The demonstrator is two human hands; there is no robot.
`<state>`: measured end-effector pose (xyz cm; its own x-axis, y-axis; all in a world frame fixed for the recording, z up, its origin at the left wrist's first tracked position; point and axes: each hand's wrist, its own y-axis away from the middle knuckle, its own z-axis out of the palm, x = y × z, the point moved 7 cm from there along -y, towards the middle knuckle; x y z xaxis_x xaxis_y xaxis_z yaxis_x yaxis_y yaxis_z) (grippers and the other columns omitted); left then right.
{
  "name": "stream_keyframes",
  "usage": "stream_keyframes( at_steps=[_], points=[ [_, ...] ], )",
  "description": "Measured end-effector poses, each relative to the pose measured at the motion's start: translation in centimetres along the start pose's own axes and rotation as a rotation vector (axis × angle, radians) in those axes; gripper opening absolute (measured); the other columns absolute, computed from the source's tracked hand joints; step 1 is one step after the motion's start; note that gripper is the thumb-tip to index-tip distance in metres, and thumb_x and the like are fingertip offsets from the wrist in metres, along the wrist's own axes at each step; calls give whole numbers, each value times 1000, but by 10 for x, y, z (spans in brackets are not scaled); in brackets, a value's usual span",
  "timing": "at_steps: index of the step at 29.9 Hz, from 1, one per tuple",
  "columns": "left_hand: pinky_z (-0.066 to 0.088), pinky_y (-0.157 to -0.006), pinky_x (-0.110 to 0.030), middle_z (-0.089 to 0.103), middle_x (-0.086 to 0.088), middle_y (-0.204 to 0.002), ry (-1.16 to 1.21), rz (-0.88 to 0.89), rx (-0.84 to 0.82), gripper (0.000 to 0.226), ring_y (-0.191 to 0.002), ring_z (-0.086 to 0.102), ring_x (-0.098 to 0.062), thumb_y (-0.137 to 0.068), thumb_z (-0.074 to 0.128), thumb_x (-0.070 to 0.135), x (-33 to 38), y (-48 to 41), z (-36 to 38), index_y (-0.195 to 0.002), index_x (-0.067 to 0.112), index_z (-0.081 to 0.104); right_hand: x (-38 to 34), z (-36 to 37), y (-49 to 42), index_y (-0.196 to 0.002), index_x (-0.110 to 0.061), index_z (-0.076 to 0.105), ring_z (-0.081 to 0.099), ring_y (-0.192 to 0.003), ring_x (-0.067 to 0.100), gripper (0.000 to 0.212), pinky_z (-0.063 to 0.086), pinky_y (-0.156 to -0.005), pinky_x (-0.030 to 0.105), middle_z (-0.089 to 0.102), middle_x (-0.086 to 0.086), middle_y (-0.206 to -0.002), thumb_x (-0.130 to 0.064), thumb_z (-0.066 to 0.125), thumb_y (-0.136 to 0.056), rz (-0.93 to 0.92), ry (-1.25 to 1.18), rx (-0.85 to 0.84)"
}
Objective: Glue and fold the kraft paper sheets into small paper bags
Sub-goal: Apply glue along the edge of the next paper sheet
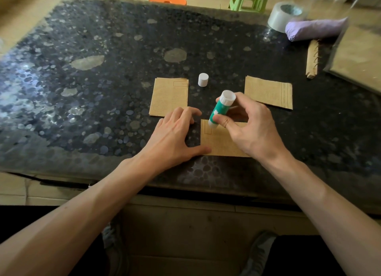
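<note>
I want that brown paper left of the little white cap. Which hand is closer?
Left. The left hand reaches the brown kraft paper rectangle at its near edge; the right hand holds the green glue stick farther right.

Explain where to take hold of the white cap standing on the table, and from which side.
Pinch the white cap across its round side wall, coming from above. It stands upright and alone on the table, so its sides are free all round and its flat top gives no grip.
</note>
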<state>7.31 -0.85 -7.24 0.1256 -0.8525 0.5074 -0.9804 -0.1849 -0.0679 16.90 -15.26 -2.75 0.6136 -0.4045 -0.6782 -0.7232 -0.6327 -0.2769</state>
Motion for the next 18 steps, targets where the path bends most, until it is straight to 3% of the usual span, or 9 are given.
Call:
stream_keyframes(
  at_steps=[4,9,18],
  points=[
    [33,-93,-28,40,16,-116,-9,8,-5,81,-114,44,-9,-71,69,70,0,-1,1,-136,32,42,-2,8,4,-122,-22,66,65,-104,-5,32,50,-89,10,69,-19,-107,-30,77,-93,-10,9,-62],
    [37,-96,-30,41,15,-118,-20,15,-3,78,-114,45,-10,-73,72,68,0,-1,1,-135,30,45,-4,14,4,-130,-20,63,67,-112,6,37,54,-98,23,72,-9,-117,-21,74,-96,-20,25,-114],
    [37,-98,-32,39,14,-118,-21,9,-20,81,-114,43,-10,-70,63,73,1,-1,1,-137,31,45,-7,17,-1,-114,-15,63,69,-98,7,27,59,-86,27,73,-7,-106,-27,76,-94,-47,89,6]
  ],
)
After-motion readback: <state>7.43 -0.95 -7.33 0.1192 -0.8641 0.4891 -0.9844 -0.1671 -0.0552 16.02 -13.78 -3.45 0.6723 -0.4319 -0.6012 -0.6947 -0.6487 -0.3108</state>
